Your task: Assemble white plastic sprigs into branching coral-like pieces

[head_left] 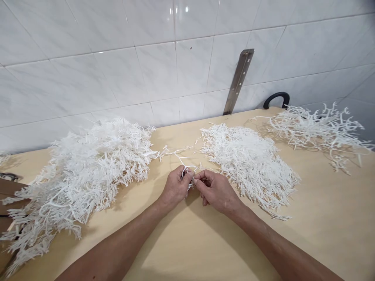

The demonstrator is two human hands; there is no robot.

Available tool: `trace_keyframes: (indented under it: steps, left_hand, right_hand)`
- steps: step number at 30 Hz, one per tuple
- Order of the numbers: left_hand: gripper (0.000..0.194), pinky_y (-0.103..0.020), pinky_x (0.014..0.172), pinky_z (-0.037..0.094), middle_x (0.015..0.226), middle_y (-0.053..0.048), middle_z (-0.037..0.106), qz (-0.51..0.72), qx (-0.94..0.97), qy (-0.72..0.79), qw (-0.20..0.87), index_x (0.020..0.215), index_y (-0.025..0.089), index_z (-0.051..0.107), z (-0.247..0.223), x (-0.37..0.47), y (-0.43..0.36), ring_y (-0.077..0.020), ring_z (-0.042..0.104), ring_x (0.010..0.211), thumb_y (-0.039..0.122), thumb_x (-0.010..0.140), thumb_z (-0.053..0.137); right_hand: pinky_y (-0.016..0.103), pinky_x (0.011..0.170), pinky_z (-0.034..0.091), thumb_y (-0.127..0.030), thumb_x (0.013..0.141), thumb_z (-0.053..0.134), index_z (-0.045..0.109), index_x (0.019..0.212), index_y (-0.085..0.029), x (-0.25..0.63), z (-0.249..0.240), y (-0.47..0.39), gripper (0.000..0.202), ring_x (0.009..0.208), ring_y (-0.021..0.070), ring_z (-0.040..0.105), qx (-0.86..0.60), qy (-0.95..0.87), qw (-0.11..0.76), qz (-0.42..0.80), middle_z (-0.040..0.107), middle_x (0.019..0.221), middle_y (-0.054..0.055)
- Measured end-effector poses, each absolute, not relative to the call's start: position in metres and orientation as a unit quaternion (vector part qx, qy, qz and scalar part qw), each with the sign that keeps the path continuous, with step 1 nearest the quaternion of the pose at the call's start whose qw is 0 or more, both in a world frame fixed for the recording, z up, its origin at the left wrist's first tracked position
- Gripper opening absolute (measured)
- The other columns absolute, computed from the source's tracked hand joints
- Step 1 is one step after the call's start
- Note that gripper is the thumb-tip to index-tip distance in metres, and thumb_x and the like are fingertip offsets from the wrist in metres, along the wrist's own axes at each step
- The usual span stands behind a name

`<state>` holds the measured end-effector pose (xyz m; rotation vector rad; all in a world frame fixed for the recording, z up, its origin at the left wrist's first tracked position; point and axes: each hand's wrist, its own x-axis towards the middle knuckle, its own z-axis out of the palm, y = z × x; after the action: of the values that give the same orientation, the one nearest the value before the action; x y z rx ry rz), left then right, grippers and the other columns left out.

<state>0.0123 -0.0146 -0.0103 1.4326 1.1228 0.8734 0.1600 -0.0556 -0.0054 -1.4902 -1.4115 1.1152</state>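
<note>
My left hand is closed on a thin white branched plastic piece, whose bare arms reach up and away over the table. Close against it, my right hand pinches with thumb and forefinger at the same piece's lower end; the exact bit between those fingertips is too small to make out. Left of my hands lies a large heap of white branched pieces. To the right is a flatter pile of slim white sprigs, with a few loose bits by its edge.
A tangle of bare white branched stems lies at the far right, near a black curved handle. A slotted metal strip leans on the tiled wall behind the wooden table. A brown box stands at the left edge.
</note>
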Motion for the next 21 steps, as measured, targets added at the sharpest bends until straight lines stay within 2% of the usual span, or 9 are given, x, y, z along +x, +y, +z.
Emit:
trace_keyframes:
  steps: [6,15,21]
  left_hand:
    - [0.033,-0.023,0.044,0.033,0.055,0.007,0.045,0.366,0.618,0.478,0.506,0.072,0.021,0.045,-0.0135,0.012,-0.0151,-0.0084,0.04,0.043,0.048,0.086,0.056]
    - [0.028,-0.025,0.059,0.037,0.065,0.004,0.048,0.384,0.651,0.459,0.467,0.073,0.019,0.047,-0.0151,0.0125,-0.0159,-0.0116,0.044,0.061,0.041,0.088,0.054]
    - [0.031,-0.024,0.06,0.037,0.068,0.004,0.046,0.415,0.641,0.439,0.473,0.077,0.02,0.046,-0.0104,0.0122,-0.0186,-0.0114,0.042,0.062,0.047,0.089,0.053]
  right_hand:
    - [0.02,0.039,0.047,-0.034,0.085,0.055,0.062,0.079,-0.02,0.1603,-0.0081,-0.056,0.017,0.038,0.01,0.057,-0.585,-0.572,0.394,0.418,0.059,0.057,-0.005]
    - [0.019,0.038,0.046,-0.026,0.079,0.055,0.058,0.075,-0.02,0.1573,-0.0057,-0.0559,0.007,0.038,0.0095,0.058,-0.596,-0.57,0.379,0.42,0.059,0.059,-0.006]
    - [0.021,0.04,0.049,-0.024,0.078,0.057,0.058,0.077,-0.02,0.1617,-0.0071,-0.0494,0.004,0.038,0.012,0.06,-0.612,-0.509,0.389,0.464,0.058,0.054,-0.006]
